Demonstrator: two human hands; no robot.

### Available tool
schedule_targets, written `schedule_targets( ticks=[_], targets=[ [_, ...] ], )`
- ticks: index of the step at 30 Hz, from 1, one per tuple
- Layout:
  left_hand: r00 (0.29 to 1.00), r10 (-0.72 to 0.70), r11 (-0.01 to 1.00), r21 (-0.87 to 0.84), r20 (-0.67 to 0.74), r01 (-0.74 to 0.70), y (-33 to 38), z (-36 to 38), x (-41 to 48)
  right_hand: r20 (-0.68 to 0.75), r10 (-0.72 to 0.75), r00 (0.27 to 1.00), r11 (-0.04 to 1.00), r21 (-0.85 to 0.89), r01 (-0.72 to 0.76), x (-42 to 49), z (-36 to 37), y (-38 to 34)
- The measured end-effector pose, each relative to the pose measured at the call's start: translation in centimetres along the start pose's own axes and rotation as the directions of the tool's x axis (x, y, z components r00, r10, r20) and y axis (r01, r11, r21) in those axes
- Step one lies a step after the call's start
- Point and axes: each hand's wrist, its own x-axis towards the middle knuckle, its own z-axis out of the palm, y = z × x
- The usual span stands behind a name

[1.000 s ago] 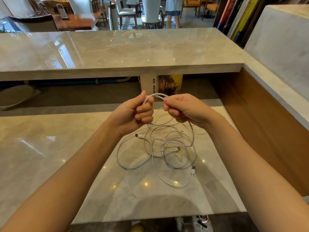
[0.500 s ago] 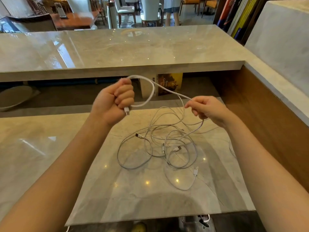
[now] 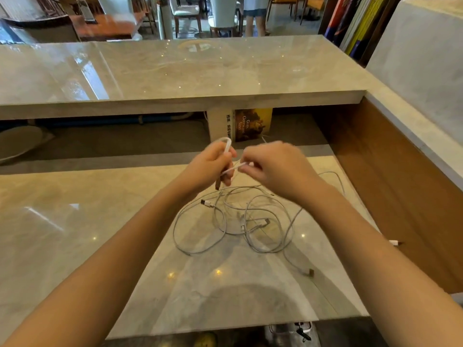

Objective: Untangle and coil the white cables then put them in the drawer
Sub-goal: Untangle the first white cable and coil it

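The left hand point(image 3: 213, 164) is curled round a small loop point(image 3: 226, 141) of cable that stands up above its fingers. The right hand point(image 3: 273, 166), just beside it, pinches the same strand between thumb and fingertip. The short stretch between them runs roughly side to side, dipping toward the left hand. The rest of the white cables point(image 3: 238, 219) lie in a flat tangle on the table point(image 3: 75, 234) just beneath the hands. The tangle has no single long axis and its ends point different ways, with one plug point(image 3: 309, 272) lying nearest the front edge. They are likely light, limp and smooth, so best held near a plug and fed through loosely, since pulling would tighten any knot.
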Motion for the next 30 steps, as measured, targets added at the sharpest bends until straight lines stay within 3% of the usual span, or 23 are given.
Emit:
schedule_targets(
  ticks=[3, 6, 8, 11, 14, 16, 20, 24, 28, 30],
  targets=[
    [0.978, -0.052, 0.959, -0.263, 0.203, 0.106, -0.1, -0.5, -0.7, -0.057, 0.105, 0.993, 0.987, 0.128, -0.097, 0.8, -1.7, 1.7],
    [0.917, 0.022, 0.734, -0.629, 0.399, 0.256, 0.0, -1.0, -1.1, -0.035, 0.225, 0.974, 0.934, 0.294, -0.205, 2.0, -1.6, 3.4],
    [0.901, 0.097, 0.588, -0.755, 0.423, 0.291, 0.0, -1.1, -1.0, 0.096, 0.252, 0.963, 0.852, 0.45, -0.268, 2.4, -0.6, 3.5],
    [0.935, 0.088, 0.508, -0.823, 0.344, 0.255, -0.1, -1.2, -0.7, 0.332, 0.144, 0.932, 0.504, 0.786, -0.358, 1.9, 0.6, 2.6],
    [0.956, 0.05, 0.517, -0.826, 0.29, 0.224, -0.4, -1.3, -0.5, 0.367, 0.027, 0.93, 0.143, 0.919, -0.367, 1.4, 0.8, 2.6],
    [0.949, 0.073, 0.493, -0.838, 0.307, 0.233, -0.6, -1.2, -0.4, 0.38, -0.013, 0.925, 0.044, 0.924, -0.379, 1.5, 0.6, 3.1],
    [0.906, 0.183, 0.453, -0.851, 0.382, 0.267, -0.6, -1.2, -0.4, 0.427, -0.02, 0.904, 0.066, 0.903, -0.425, 1.6, 0.3, 4.1],
    [0.929, 0.145, 0.368, -0.891, 0.339, 0.268, -0.8, -1.4, 0.0, 0.407, 0.055, 0.912, 0.122, 0.904, -0.411, 0.8, 0.5, 5.1],
    [0.957, 0.113, 0.26, -0.938, 0.267, 0.231, -0.9, -2.3, 0.2, 0.313, 0.284, 0.906, 0.405, 0.817, -0.409, -0.7, 2.3, 7.0],
    [0.978, 0.094, 0.209, -0.964, 0.188, 0.165, -0.8, -2.8, 0.4, 0.269, 0.386, 0.882, 0.474, 0.762, -0.44, -1.4, 3.5, 7.6]
  ],
)
